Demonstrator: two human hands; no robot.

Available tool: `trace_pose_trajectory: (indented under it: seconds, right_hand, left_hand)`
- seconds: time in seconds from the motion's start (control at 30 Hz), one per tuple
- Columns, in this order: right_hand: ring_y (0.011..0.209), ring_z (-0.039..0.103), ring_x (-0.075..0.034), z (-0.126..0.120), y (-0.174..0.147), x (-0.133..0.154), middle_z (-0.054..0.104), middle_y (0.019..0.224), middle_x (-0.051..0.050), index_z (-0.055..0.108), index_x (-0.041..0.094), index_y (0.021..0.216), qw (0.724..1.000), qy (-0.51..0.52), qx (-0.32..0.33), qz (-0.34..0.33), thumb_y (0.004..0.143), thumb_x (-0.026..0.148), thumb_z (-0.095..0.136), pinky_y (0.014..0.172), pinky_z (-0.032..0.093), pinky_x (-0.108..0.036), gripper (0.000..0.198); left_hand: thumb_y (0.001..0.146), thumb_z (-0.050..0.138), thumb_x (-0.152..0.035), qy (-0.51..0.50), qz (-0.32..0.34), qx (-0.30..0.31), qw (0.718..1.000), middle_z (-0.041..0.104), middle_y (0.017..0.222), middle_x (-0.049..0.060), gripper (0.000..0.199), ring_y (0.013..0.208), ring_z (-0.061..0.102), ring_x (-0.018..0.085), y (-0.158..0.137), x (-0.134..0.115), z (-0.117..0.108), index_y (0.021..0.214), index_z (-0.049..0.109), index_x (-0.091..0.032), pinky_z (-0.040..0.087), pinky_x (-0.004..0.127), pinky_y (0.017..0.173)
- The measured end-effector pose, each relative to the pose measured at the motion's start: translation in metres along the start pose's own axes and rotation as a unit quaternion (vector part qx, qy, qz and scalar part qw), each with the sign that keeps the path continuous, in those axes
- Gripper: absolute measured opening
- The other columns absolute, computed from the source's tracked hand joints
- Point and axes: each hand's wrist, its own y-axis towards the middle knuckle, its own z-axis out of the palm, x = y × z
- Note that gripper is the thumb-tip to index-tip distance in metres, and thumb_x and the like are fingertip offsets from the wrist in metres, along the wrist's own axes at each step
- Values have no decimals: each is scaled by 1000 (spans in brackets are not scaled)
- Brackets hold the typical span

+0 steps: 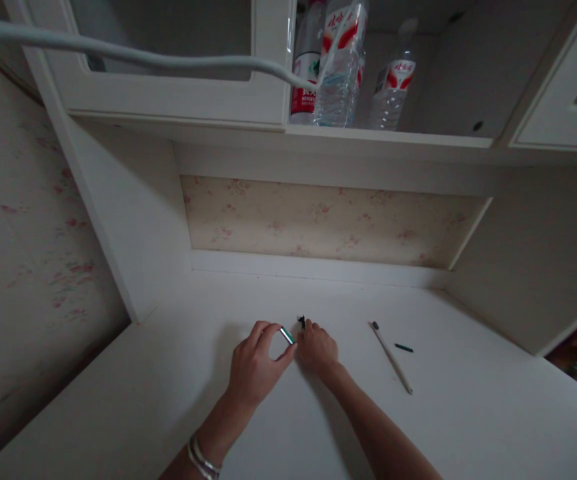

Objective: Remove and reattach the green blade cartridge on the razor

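Observation:
My left hand [255, 363] pinches a small flat piece, green with a white stripe [287, 335], between thumb and fingertips, a little above the white desk. To its right, my right hand [318, 347] is low at the desktop with its fingers curled. A small black object [301, 322] shows at those fingertips; its kind is too small to make out. Further right lies a slim pale pen-like stick [391, 359] with a dark end. Beside it rests a short dark green stick [403, 348].
The white desk [168, 400] runs back to a low ledge and floral wallpaper [293, 220]. Overhead is a cabinet with several plastic bottles [341, 73] on its open shelf. A pale cable or rod [168, 61] crosses in front of it. Side panels close in both sides.

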Motion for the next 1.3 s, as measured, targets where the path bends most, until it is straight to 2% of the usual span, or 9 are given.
trace_pose_trajectory:
  seconds: [0.27,0.43,0.5,0.63,0.83,0.93,1.03,1.17,1.3]
  right_hand:
    - [101,59,-29,-8,3,-12,56,115,-23,36,7,133,995,100,19,-12,92,19,35,83,44,-38,43]
    - [91,62,-22,-12,-11,-16,62,102,-15,44,12,125,974,224,14,-11,96,31,26,75,48,-29,39]
    - [75,64,-19,-9,-22,-14,63,87,-9,47,14,119,938,346,26,0,95,40,25,63,50,-28,42]
    - [54,58,-12,-3,-43,-9,55,68,3,48,19,97,780,623,49,20,83,47,51,50,46,-22,31]
    - [29,33,-4,-11,-54,-3,51,62,10,43,23,92,748,659,67,34,73,37,61,26,17,-15,30]
    - [32,29,-3,-18,-59,1,47,60,9,49,22,96,731,676,88,38,74,43,63,28,15,-14,33]
    - [36,29,-4,-20,-65,6,45,60,7,54,19,95,713,693,102,20,82,53,55,30,16,-14,36]
    - [37,28,-4,-17,-72,14,41,56,7,54,18,85,711,696,99,6,86,57,48,31,17,-15,39]
    - [38,29,-5,-12,-77,22,41,56,7,50,19,79,688,717,113,-7,87,55,48,33,19,-15,38]
  left_hand:
    - [74,67,-42,-59,-45,13,997,60,103,7,33,94,55,26,-15,15,6,105,64,-32,41,33,88]
    - [73,69,-38,-26,-19,8,999,61,101,7,33,91,58,25,-16,20,3,105,64,-32,42,32,85]
    - [74,68,-38,-12,-12,7,1000,62,101,7,33,91,58,25,-15,18,2,106,64,-32,42,32,84]
    - [72,70,-39,-41,-33,-6,999,61,98,7,33,83,57,23,-15,12,2,103,64,-31,44,31,76]
    - [67,73,-40,-148,-126,-35,980,56,88,3,31,49,42,10,-8,10,3,92,64,-25,38,25,50]
    - [70,70,-44,-256,-235,-2,938,52,73,-1,34,47,39,8,-4,14,3,94,63,-22,29,21,43]
    - [75,66,-44,-394,-312,24,864,43,58,-5,34,46,35,6,-3,15,3,97,62,-19,25,19,43]
    - [75,68,-39,-568,-351,27,744,51,79,-3,26,50,37,3,-4,12,4,91,63,-19,30,18,46]
    - [80,63,-37,-650,-371,77,659,51,87,-1,23,54,39,4,-7,9,3,93,65,-19,36,19,51]
